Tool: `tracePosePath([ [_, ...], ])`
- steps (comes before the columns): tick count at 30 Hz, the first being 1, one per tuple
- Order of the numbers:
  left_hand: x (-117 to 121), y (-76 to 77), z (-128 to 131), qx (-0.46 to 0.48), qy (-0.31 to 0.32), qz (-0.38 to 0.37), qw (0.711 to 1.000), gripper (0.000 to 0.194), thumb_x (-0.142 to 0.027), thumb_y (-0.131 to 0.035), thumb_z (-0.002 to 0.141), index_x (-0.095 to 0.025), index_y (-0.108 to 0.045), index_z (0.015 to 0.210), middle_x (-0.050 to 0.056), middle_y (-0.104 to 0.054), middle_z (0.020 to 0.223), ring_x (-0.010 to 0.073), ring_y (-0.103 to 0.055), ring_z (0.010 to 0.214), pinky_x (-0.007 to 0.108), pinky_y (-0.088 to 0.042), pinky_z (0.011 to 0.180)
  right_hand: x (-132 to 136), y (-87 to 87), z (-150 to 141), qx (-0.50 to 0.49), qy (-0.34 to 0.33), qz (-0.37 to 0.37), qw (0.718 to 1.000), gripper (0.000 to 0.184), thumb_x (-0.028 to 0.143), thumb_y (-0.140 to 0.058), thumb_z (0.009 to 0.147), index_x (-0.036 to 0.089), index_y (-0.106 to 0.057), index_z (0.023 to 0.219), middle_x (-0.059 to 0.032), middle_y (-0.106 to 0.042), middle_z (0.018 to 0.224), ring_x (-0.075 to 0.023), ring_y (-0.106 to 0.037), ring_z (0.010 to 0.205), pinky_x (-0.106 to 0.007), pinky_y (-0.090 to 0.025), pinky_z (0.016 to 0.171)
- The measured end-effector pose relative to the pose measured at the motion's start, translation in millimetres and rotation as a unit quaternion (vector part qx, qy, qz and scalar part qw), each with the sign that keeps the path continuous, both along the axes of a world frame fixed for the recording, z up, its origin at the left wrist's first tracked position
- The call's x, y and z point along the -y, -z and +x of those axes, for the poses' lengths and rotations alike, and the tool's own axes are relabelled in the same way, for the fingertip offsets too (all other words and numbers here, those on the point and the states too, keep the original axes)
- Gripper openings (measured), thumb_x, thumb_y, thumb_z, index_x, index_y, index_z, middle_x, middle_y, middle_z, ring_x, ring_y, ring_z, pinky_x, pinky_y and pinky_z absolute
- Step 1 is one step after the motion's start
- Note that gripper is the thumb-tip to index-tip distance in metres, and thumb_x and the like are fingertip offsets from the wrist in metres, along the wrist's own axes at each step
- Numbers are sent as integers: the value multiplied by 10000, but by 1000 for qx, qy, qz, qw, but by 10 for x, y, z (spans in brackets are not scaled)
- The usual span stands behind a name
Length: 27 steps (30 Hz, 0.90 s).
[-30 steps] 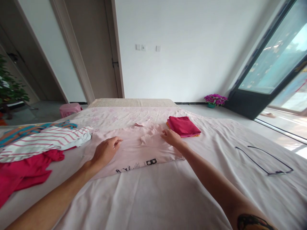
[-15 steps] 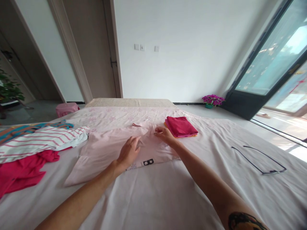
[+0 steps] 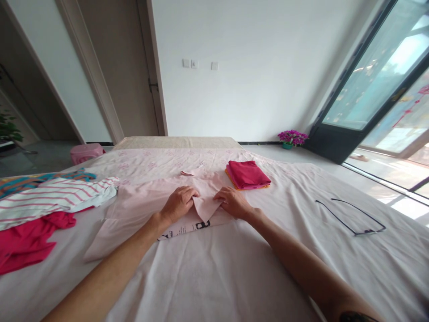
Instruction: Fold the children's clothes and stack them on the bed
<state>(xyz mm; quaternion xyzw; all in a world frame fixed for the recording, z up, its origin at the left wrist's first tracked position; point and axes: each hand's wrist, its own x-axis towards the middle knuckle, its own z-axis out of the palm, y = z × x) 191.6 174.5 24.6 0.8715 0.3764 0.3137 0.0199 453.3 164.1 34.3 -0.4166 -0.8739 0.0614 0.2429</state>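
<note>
A pale pink T-shirt (image 3: 137, 199) lies on the bed, partly folded, with black print showing along its near edge. My left hand (image 3: 179, 203) pinches a fold of it from the left. From the right, my right hand (image 3: 233, 202) grips the same raised flap, fingers closed on the fabric. Between the two hands the cloth hangs in a pointed, V-shaped piece. Just beyond my right hand sits a folded stack of clothes (image 3: 248, 174), crimson on top with orange at the bottom.
Loose clothes lie at the left: a striped shirt (image 3: 56, 197), a crimson garment (image 3: 30, 246) and a blue-and-orange piece (image 3: 47, 180). Eyeglasses (image 3: 363, 231) rest on the sheet (image 3: 214, 277) at the right. Beyond the bed stand a pink stool (image 3: 86, 153) and a flowerpot (image 3: 291, 139).
My right hand has come nearer with the shirt's flap, which now hangs over the print. My left hand, loosely resting before, now pinches the fabric. The view has shifted slightly right.
</note>
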Motion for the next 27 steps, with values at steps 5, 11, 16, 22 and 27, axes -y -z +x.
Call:
tracePosePath([
  [5,78,2,-164,-36,28,-41,998,299,7,-474,798,-206,-668,878,21,-687,910,170,-629,888,317,-477,860,60,-34,181,27,-46,-14,999,385,-50,-502,669,210,-739,825,-33,-684,863,-175,-597,870,-269,-450,800],
  [11,231,-63,-102,-44,-15,-19,999,296,-105,-437,913,-206,-680,1048,56,-696,1102,192,-615,1075,353,-456,979,143,-114,95,-6,-23,-18,1000,361,-12,-516,672,204,-747,847,-38,-690,874,-179,-600,862,-268,-444,793],
  [16,385,109,-60,-162,45,-33,985,527,-431,-452,973,-209,-444,1451,103,-447,1522,244,-354,1434,418,-296,1167,160,-145,-8,54,-30,-90,994,298,79,-558,755,227,-753,924,-25,-716,902,-163,-626,841,-236,-434,742],
  [22,354,64,-408,-134,66,-74,986,435,-414,-397,993,-265,-555,1370,52,-553,1441,209,-427,1391,394,-325,1156,-123,-230,-1,50,95,-129,986,292,111,-551,762,254,-770,892,-3,-751,885,-172,-664,762,-231,-430,648],
  [27,-29,47,-1138,-102,-199,-57,973,353,-290,-488,898,-197,-689,1173,111,-667,1261,276,-529,1270,458,-350,1125,-535,-262,-268,39,133,-80,987,267,164,-554,843,240,-756,1000,-39,-744,1030,-200,-672,885,-258,-464,748],
])
